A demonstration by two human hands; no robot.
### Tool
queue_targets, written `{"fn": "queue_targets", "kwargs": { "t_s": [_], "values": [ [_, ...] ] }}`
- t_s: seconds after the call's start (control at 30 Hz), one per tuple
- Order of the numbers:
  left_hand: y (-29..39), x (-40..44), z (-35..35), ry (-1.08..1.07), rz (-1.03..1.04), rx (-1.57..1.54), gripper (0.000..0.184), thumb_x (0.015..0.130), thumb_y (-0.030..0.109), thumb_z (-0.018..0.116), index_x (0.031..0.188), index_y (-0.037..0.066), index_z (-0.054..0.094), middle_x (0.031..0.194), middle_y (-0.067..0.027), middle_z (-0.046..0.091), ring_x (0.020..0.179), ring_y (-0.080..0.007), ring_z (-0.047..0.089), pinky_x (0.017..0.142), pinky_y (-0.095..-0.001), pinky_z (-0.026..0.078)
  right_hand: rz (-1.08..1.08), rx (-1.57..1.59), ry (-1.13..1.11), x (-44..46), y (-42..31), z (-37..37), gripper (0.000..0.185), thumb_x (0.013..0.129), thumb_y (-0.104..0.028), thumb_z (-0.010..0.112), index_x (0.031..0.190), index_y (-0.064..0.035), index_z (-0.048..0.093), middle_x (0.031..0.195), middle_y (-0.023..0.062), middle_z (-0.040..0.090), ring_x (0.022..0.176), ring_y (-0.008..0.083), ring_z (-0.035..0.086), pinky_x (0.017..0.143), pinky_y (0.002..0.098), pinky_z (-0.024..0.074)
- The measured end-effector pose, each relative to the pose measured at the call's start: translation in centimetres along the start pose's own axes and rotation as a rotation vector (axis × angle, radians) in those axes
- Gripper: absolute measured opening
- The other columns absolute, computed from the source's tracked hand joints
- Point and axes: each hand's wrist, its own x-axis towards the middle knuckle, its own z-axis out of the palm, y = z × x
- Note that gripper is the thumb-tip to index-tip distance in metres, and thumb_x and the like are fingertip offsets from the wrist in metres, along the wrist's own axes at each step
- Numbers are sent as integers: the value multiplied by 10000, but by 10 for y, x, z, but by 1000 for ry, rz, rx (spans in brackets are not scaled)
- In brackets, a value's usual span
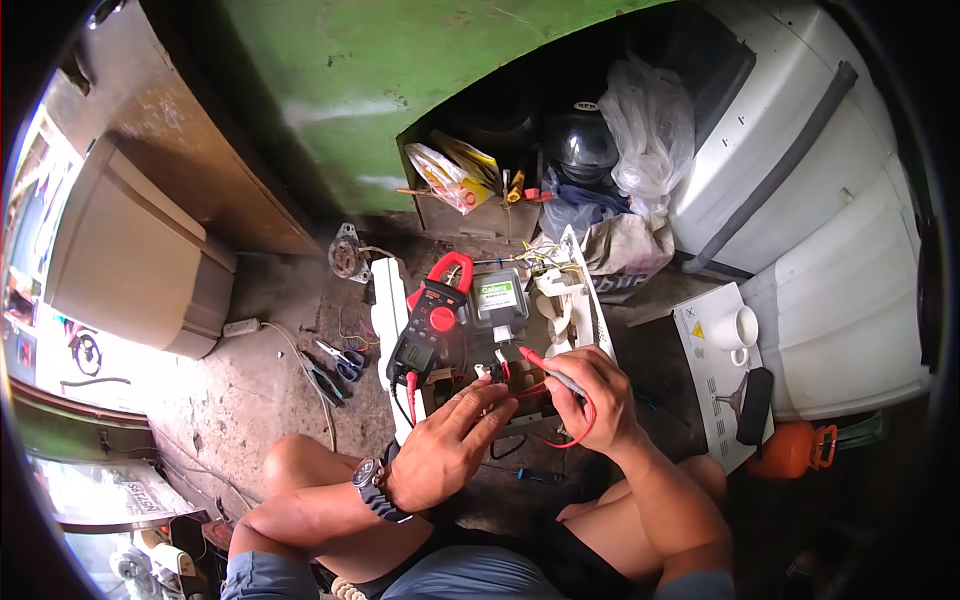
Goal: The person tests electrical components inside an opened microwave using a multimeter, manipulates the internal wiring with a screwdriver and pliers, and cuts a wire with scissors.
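Observation:
My right hand (598,400) is closed around a red-tipped test probe (530,355), which points toward a grey-white connector on the opened appliance panel. My left hand (455,440), with a watch on its wrist, has its fingers pinched beside small wires (503,362); a dark piece at the fingertips looks like the black test probe, mostly hidden. A red and black clamp meter (440,312) lies on the white panel (392,300), with leads plugged into its lower end. Beside it sits a grey box (497,297) with a green and white label.
Scissors (345,358) and pliers (325,383) lie on the floor to the left, near a round motor (348,256). On the right are a white mug (738,330), a black-handled brush-like tool (754,405) and an orange tank (790,448). A white appliance (840,260) stands behind them.

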Motion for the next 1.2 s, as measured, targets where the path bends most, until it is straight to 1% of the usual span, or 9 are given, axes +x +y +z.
{"fn": "queue_targets", "kwargs": {
  "t_s": [0.07, 0.1, 0.4, 0.47, 0.77, 1.0, 1.07, 1.2],
  "values": [
    [-1, 0, 2, 43, 2, -23, 622, 810, -121, 706, 1413, 30, 671, 1431, -167, 650, 1348, -397, 669, 1084, -466, 610, 2, -16, -5, 0, 0, 1, 259, 956, -30, 749, 1212, -10, 712, 1030, 153, 753, 898, 364, 718, 808, 450, 579],
    [-1, 1, 2, 44, 1, -23, 622, 810, -121, 706, 1413, 30, 671, 1431, -167, 650, 1348, -397, 669, 1084, -466, 610, 2, -16, -6, 0, 0, 1, 259, 956, -30, 749, 1212, -10, 712, 1030, 153, 753, 898, 364, 718, 808, 450, 579],
    [3, 1, 10, 52, -28, -5, 538, 857, -93, 720, 1382, 23, 697, 1424, -171, 652, 1344, -388, 673, 1073, -454, 610, -2, -3, -1, 1, -1, 1, 256, 969, -43, 755, 1219, -14, 712, 1037, 154, 756, 905, 363, 724, 810, 452, 580],
    [3, 1, 10, 47, -38, -10, 528, 871, -83, 727, 1387, 25, 693, 1424, -170, 651, 1345, -388, 672, 1076, -452, 609, 46, 65, 45, 0, -2, 1, 249, 975, -47, 754, 1219, -15, 712, 1038, 158, 756, 903, 365, 726, 812, 455, 582],
    [3, -2, 14, 51, -39, -2, 549, 849, -100, 721, 1384, 21, 688, 1437, -167, 646, 1378, -392, 650, 1088, -455, 605, 18, -11, -16, 1, -1, 0, 221, 993, -54, 736, 1209, -15, 715, 1045, 164, 757, 904, 374, 726, 801, 454, 580],
    [2, -2, 15, 56, -46, -9, 530, 865, -92, 721, 1383, 20, 697, 1442, -164, 646, 1392, -389, 641, 1100, -454, 598, 44, -4, -37, 1, -1, -1, 215, 999, -66, 735, 1205, -8, 719, 1038, 165, 753, 912, 378, 725, 806, 461, 580],
    [-1, -3, 16, 29, -15, 10, 493, 954, -1, 671, 1446, -17, 650, 1464, -171, 607, 1446, -386, 594, 1091, -443, 597, 105, 9, -46, 1, -3, -2, 216, 1000, -68, 738, 1206, -8, 720, 1020, 165, 749, 906, 379, 725, 806, 462, 581],
    [-1, -2, 16, 23, -20, 14, 509, 943, -7, 665, 1451, -20, 647, 1467, -176, 604, 1451, -387, 589, 1096, -441, 594, 123, 21, -46, 2, -3, -2, 218, 998, -67, 740, 1208, -13, 723, 1002, 162, 747, 902, 376, 726, 803, 460, 581]
  ]
}}
